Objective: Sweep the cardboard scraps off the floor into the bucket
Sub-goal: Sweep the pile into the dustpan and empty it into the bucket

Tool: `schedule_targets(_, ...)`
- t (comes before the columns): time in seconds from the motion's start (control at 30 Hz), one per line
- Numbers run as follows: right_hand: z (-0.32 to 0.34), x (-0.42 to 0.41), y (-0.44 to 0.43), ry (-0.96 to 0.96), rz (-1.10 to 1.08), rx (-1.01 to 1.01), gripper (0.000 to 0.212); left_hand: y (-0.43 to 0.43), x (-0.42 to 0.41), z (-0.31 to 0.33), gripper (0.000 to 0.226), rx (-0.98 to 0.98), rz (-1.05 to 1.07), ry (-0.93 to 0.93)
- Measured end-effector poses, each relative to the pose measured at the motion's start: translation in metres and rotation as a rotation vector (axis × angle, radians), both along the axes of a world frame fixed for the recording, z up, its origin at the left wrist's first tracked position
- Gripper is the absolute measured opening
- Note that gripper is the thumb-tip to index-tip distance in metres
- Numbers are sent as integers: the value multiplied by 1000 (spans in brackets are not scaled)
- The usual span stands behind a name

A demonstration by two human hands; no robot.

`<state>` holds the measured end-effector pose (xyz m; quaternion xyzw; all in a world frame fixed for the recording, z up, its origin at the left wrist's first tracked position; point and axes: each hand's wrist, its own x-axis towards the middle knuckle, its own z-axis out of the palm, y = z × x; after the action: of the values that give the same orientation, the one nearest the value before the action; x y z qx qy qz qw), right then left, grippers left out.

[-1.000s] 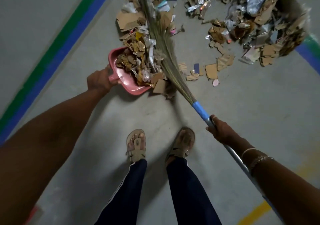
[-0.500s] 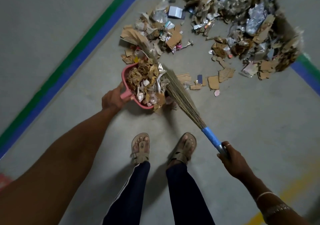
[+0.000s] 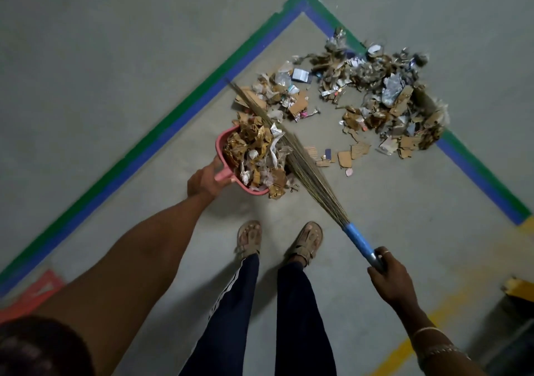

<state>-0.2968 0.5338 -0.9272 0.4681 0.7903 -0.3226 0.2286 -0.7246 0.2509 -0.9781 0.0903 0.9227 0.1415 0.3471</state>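
Note:
My left hand (image 3: 203, 181) grips the handle of a pink dustpan (image 3: 221, 146) heaped with cardboard and foil scraps (image 3: 255, 151). The pan is held just above the floor in front of my feet. My right hand (image 3: 388, 277) holds the blue-and-metal handle of a grass broom (image 3: 303, 161), whose bristles lie along the pan's right side over the load. A wide pile of cardboard scraps (image 3: 384, 101) still lies on the floor beyond, inside a corner of floor tape. No bucket is in view.
Green and blue floor tape (image 3: 161, 132) forms a corner around the scrap pile. A yellow line (image 3: 404, 346) runs at lower right, with a dark and yellow object (image 3: 517, 289) at the right edge. My sandalled feet (image 3: 250, 238) stand on grey concrete.
The loaded dustpan has lifted away from the pile toward me, and the broom has drawn back with it. The view has pulled back, showing the taped corner.

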Motion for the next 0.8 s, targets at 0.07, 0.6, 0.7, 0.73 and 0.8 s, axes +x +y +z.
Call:
schedule_targets(0.07,29,-5,-11,25,-9,4,32,-13,1,38,85,-5,31,2)
schedule_targets(0.6,219,-22,-49,228,127,117,24,-91,31,253,104,28,192,196)
schedule_targets(0.7,228,-19,-42,233,167,100,24,-106,42,274,101,53,233,228)
schedule_targets(0.73,231,-20,-38,236,195,104,24,-111,47,280,100,48,247,232)
schedule_targets(0.8,239,-24,-34,265,257,99,23,-121,57,291,100,48,273,253)
